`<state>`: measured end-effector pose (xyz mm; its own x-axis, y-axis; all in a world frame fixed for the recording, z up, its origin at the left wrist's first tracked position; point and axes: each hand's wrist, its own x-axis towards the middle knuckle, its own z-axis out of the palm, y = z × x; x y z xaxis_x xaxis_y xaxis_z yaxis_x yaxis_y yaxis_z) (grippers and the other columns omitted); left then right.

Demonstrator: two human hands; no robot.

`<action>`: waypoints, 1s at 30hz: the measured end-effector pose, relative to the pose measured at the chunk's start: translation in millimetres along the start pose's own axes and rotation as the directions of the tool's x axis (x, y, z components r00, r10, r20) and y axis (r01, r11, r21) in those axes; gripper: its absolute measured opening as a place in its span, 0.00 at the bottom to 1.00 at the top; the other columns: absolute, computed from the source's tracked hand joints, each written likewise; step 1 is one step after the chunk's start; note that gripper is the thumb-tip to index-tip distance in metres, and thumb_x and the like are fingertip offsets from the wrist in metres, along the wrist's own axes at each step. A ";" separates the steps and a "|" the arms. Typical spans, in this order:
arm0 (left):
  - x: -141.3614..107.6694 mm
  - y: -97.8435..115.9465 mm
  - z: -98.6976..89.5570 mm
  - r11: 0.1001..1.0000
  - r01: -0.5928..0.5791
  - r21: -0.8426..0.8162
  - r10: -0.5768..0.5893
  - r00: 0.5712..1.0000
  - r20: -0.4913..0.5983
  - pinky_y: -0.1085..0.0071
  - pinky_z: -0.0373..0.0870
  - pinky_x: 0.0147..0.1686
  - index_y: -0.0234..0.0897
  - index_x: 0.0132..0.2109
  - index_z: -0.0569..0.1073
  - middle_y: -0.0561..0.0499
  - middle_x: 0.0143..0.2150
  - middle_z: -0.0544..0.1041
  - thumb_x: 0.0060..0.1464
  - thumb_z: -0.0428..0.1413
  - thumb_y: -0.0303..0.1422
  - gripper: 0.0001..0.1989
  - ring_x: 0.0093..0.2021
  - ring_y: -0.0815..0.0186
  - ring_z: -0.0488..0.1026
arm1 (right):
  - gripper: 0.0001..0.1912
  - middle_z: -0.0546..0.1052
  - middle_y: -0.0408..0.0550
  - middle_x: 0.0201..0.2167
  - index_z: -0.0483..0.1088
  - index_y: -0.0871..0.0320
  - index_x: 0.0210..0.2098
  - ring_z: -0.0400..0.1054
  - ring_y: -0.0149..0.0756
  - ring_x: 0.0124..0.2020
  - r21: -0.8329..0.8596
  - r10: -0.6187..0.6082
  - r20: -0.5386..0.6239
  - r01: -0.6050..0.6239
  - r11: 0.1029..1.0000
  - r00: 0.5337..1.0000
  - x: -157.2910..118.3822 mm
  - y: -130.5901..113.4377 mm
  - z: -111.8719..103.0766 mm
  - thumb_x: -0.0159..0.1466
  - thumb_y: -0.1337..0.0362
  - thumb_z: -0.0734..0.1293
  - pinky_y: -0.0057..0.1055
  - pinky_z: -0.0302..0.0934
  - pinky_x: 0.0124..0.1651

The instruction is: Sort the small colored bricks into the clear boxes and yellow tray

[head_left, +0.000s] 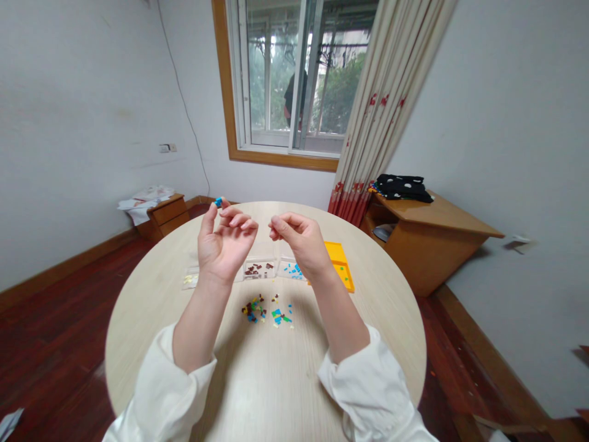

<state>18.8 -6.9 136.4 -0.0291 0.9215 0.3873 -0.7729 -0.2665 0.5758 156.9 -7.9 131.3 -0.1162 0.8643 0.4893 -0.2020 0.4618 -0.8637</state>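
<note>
My left hand [225, 242] is raised over the table, palm toward me. Between its thumb and index fingertips sits a small blue building brick [218, 202]. To its right, my right hand [297, 239] is held up with thumb and fingertips pinched together; whatever is between them, if anything, is hidden. Below the hands lies a pile of mixed small bricks [253, 309] in brown, yellow, green and blue. Beside it is a looser group of blue and green bricks [278, 316]. Brown bricks [258, 269] and blue bricks [292, 270] lie in clear trays behind the wrists.
The round wooden table [257, 380] spans the front. A yellow box [335, 252] with green pieces stands right of my right wrist. Pale yellow bricks [190, 280] are in a clear tray at left. A wooden desk [427, 233] and a small cabinet [169, 212] stand beyond.
</note>
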 end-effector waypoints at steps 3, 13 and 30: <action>0.5 -0.6 -1.6 0.999 -0.021 0.038 0.021 1.000 0.006 0.74 0.60 0.26 0.39 0.28 0.75 0.57 0.19 0.64 0.54 0.56 0.42 0.13 0.21 0.75 0.57 | 0.20 0.72 0.42 0.20 0.71 0.57 0.23 0.66 0.28 0.25 -0.016 0.001 0.001 -0.001 1.000 1.000 0.1 0.4 -0.1 0.49 0.46 0.71 0.29 0.63 0.35; 2.1 -6.2 -0.9 0.976 -0.110 0.188 0.102 0.994 0.049 0.74 0.61 0.25 0.38 0.25 0.72 0.58 0.18 0.61 0.46 0.61 0.41 0.12 0.20 0.75 0.58 | 0.18 0.73 0.42 0.21 0.71 0.58 0.25 0.66 0.28 0.26 -0.020 -0.001 -0.002 0.001 1.000 1.000 0.1 0.5 1.3 0.50 0.48 0.71 0.29 0.62 0.34; -7.8 -16.6 -3.5 0.410 -0.585 0.700 0.422 0.802 0.422 0.73 0.64 0.31 0.36 0.34 0.77 0.54 0.25 0.71 0.47 0.60 0.30 0.05 0.27 0.72 0.66 | 0.18 0.71 0.41 0.22 0.71 0.58 0.24 0.64 0.27 0.27 0.019 -0.036 0.030 0.035 0.999 0.999 -1.4 -2.9 1.1 0.51 0.49 0.70 0.29 0.62 0.35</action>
<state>29.6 -8.6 121.3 -0.0818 0.5074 0.8578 0.1433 -0.8458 0.5139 156.6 -10.8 133.2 -0.1376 0.8409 0.5234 -0.2246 0.4882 -0.8433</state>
